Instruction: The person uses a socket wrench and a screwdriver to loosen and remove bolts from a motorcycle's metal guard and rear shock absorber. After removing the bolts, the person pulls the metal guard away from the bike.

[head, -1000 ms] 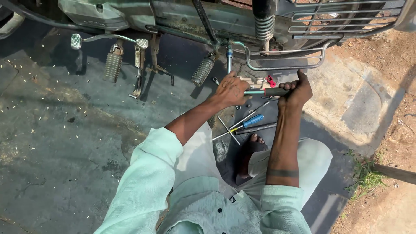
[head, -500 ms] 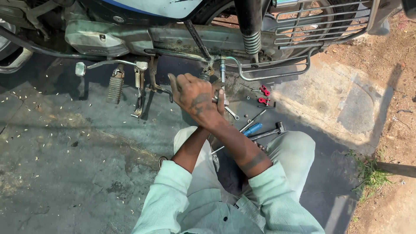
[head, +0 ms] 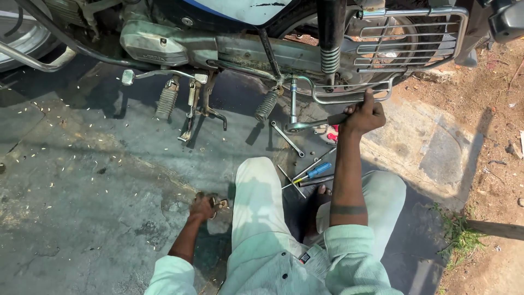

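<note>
Your right hand (head: 364, 116) is clenched around the wrench (head: 314, 124), its head sitting low by the motorcycle (head: 164, 43) frame near the footrest (head: 266, 105); your left hand (head: 204, 207) rests down on the pavement (head: 82, 180), fingers curled over something small I can't make out; looks like loosening work, and the next pull wants a steady swing

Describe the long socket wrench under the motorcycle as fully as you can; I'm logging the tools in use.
The socket wrench is bright, worn-looking metal in an L shape: a long handle lying nearly level above the ground, and an upright shaft rising to the motorcycle's underside beside a footrest. The right hand wraps the handle's outer end, which looks dark like a grip. The shaft's top seems seated on a fitting, though that joint is too small to confirm. It casts a shadow on the concrete.
</note>
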